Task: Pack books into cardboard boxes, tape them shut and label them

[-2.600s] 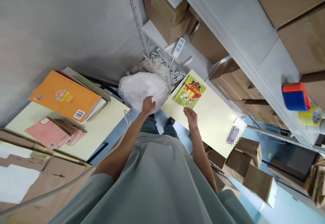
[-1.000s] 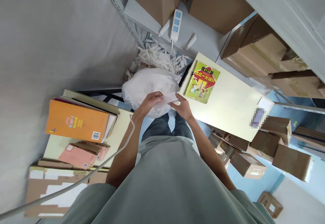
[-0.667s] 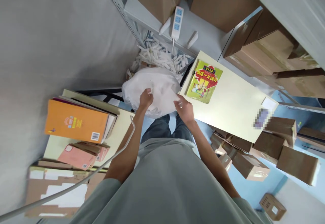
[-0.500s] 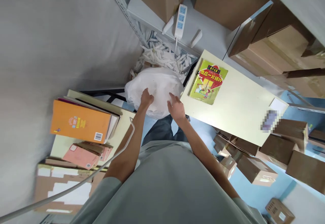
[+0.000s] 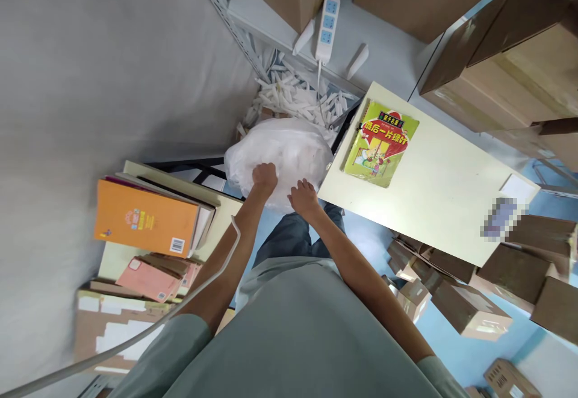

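A puffy white plastic bag (image 5: 289, 139) bulges in front of me, between the two pale tabletops. My left hand (image 5: 265, 179) is closed in a fist on the bag's near left part, gripping its plastic. At the near edge, right of centre, my right hand (image 5: 304, 198) has its fingers curled into the plastic. What the bag contains is not clear through its cloudy film.
White strips (image 5: 293, 88) lie heaped behind the bag, below a power strip (image 5: 327, 29) on a shelf. A green picture book (image 5: 382, 143) lies on the right table (image 5: 433, 199). Orange books (image 5: 144, 217) are stacked at left. A grey cable (image 5: 180, 298) crosses my left arm. Cardboard boxes (image 5: 469, 310) stand at right.
My left hand has come down slightly toward me and closed into a fist. My right hand has moved left along the near edge, its fingers now curled. The view has shifted a little.
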### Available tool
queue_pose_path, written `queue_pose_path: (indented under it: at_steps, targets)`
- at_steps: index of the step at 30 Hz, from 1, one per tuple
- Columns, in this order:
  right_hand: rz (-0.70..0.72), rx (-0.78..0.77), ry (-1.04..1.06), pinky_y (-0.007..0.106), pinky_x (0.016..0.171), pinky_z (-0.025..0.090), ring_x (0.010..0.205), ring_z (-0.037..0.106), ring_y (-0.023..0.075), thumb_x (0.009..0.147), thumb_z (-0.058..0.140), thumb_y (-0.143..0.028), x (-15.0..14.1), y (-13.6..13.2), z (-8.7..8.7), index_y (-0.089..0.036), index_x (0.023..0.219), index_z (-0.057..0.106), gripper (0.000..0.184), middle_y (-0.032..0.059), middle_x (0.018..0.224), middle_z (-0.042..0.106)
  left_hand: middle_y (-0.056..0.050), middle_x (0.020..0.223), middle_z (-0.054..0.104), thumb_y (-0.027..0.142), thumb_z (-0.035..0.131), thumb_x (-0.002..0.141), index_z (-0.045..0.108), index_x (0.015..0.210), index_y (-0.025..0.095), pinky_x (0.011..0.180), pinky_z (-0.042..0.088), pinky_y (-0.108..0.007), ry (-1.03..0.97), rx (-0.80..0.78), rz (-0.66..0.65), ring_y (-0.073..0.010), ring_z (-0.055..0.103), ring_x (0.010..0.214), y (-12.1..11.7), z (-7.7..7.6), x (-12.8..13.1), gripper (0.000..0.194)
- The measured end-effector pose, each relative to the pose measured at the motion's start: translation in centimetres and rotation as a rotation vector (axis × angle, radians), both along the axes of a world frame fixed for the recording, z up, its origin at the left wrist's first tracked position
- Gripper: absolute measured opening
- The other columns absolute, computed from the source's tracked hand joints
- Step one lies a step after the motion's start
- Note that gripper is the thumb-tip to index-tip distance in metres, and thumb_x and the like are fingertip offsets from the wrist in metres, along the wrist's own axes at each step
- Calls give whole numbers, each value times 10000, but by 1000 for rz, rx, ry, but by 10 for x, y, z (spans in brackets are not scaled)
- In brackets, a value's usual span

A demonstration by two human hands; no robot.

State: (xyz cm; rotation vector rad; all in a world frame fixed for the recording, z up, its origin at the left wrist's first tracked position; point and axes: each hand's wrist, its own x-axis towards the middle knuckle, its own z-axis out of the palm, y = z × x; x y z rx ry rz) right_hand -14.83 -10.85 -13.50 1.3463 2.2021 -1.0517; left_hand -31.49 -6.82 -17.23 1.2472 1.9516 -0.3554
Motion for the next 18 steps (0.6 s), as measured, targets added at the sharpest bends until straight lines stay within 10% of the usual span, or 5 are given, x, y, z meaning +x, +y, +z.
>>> queue_pose_path:
  at_steps: [8,18]
  targets:
    - [-301,55,91,464,1130,572,1399,655,352,1057,514,-139,-5,26,38,-195,1767,301,743,226,1700,487,-171,1135,827,249,608,973,800,1063,180,987,567,-390,-278,315,-85,-334,773,1079,1,57,26,223]
    - [-478,112,103,395,975,589,1089,757,284,1040,536,-172,25,50,50,-242,1321,686,327,112,1281,772,-149,1456,706,176,666,797,670,1491,184,1052,589,-440,-505,459,12,-300,709,1177,-16,76,7,694]
